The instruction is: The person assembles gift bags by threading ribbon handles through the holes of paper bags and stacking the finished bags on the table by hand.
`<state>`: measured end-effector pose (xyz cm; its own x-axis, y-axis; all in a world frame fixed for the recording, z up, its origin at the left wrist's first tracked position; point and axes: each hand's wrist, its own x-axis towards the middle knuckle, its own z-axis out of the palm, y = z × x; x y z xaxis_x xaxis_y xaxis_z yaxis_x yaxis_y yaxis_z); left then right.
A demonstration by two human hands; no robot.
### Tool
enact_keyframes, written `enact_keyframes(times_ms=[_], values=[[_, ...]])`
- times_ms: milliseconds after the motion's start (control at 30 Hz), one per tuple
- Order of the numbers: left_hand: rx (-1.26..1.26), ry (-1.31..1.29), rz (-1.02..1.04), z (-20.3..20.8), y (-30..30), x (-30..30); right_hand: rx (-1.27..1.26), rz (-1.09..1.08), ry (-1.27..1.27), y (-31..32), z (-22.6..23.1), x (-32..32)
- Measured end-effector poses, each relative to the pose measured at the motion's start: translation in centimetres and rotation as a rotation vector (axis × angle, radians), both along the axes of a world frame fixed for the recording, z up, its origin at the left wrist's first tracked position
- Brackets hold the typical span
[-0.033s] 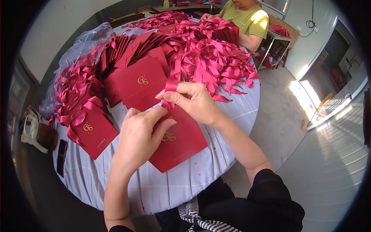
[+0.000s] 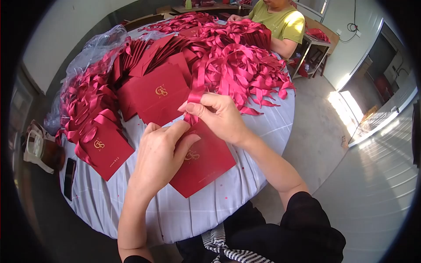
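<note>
A flat red paper gift bag point(image 2: 208, 171) with a gold emblem is tilted above the near part of the table. My left hand point(image 2: 158, 153) is closed on its top edge, thumb bent over the front. Just above that edge, my right hand point(image 2: 221, 118) pinches a red satin ribbon point(image 2: 194, 96) between thumb and fingers. The fingertips of both hands almost meet there, and they hide where ribbon and bag join. Behind my hands lies a stack of similar red bags point(image 2: 153, 103). A finished-looking bag with ribbon point(image 2: 107, 151) rests to the left.
A large heap of red ribbons point(image 2: 245, 70) covers the far right of the round cloth-covered table point(image 2: 245, 193). Clear plastic wrap point(image 2: 98, 46) lies at the left, near a dark phone point(image 2: 69, 179) and a jug point(image 2: 44, 147). Across the table sits a person in a yellow-green shirt point(image 2: 280, 22).
The lower corner of the held bag has shifted very slightly downward. Both hands keep almost the same place and grip.
</note>
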<state>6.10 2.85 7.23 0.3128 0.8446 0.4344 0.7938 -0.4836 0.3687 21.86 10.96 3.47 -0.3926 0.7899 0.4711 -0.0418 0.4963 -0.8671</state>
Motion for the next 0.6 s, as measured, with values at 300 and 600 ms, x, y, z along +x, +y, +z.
enact_keyframes(times_ms=[300, 600], values=[[-0.161, -0.154, -0.001, -2.8, 1.3, 0.4, 0.106, -0.271, -0.045, 0.5, -2.6, -0.7], [-0.391, -0.252, 0.021, -2.8, 2.5, -0.9, -0.086, -0.281, -0.508, 3.2, -2.6, 1.6]])
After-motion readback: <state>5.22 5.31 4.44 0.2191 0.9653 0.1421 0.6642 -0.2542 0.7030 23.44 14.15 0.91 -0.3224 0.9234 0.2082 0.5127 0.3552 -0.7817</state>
